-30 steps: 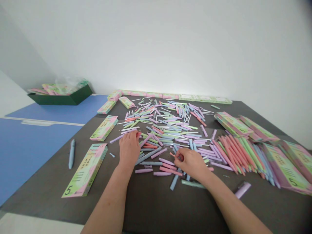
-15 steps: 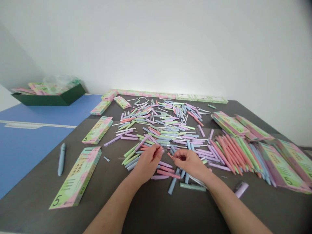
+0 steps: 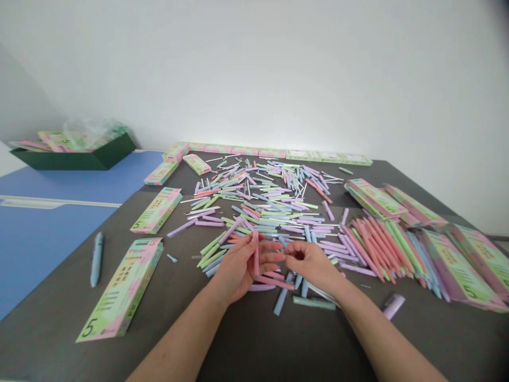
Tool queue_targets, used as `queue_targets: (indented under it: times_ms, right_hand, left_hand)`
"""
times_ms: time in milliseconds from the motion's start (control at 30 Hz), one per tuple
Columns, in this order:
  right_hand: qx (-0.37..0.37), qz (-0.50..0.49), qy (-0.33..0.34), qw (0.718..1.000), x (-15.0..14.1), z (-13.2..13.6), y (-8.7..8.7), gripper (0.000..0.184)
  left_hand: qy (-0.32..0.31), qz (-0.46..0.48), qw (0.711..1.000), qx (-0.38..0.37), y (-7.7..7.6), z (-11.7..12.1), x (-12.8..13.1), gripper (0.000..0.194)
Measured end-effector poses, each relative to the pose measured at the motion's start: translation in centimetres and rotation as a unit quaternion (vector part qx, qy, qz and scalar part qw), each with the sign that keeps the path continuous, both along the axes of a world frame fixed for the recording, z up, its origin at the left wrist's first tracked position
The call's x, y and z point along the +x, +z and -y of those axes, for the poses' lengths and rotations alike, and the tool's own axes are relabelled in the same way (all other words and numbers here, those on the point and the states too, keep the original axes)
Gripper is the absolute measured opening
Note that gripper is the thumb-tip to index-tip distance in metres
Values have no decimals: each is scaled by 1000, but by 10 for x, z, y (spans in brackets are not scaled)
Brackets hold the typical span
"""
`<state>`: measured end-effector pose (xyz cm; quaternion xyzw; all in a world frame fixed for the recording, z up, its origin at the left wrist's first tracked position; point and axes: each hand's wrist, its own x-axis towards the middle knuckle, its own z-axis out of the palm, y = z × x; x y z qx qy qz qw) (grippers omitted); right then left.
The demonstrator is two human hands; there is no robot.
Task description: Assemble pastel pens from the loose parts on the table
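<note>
My left hand (image 3: 242,268) is half turned up, its thumb pressing a pink pen barrel (image 3: 256,254) that stands nearly upright, while its other fingers stretch to the right. Close beside those fingertips, my right hand (image 3: 304,260) is pinched closed; whatever sits between its thumb and forefinger is hidden. Both hands are over the near part of a spread pile of pastel pen parts (image 3: 274,215) in purple, blue, green and pink. Below the hands lie a blue pen part (image 3: 280,302) and a green pen part (image 3: 314,303).
Pink-green boxes stand at the left, including a near box (image 3: 121,289), and along the back. Sorted pens (image 3: 384,249) and filled packs (image 3: 463,270) lie right. A blue pen (image 3: 96,260) rests near the table's left edge. A dark green tray (image 3: 75,161) holds packaging.
My left hand has opened from a pinch and turned, bringing the pink barrel into view. The reddish piece at my right fingertips no longer shows there. The view has shifted slightly.
</note>
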<state>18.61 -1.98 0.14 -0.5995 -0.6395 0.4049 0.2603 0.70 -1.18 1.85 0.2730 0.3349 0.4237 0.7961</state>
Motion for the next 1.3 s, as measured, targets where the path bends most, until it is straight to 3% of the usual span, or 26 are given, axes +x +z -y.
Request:
queue_targets:
  times_ms: [233, 333, 533, 633, 767, 867, 1100, 1300]
  right_hand:
    - [80, 214, 10, 973, -7, 5, 4, 10]
    - [98, 255, 24, 962, -8, 6, 1, 10]
    - [111, 287, 28, 951, -9, 4, -3, 9]
    - [103, 257, 6, 961, -8, 4, 1, 10]
    - [52, 125, -6, 991, -6, 5, 5, 14]
    - [8, 21, -5, 1000, -6, 4, 2, 17]
    - [-40, -97, 7, 994, -2, -1, -6, 18]
    - [-33, -71, 24, 997, -6, 1, -4, 16]
  left_hand:
    - [14, -1, 1000, 2, 1, -1, 1, 18]
    - [17, -31, 999, 21, -1, -1, 1, 22]
    - [85, -120, 986, 80, -7, -2, -2, 21]
    - [114, -146, 979, 87, -7, -3, -3, 21]
    - [129, -150, 977, 80, -8, -5, -2, 25]
    - [94, -160, 979, 88, -11, -4, 0, 27]
    - [24, -243, 963, 115, -18, -1, 4, 22]
    - [-58, -264, 954, 131, -18, 2, 4, 23]
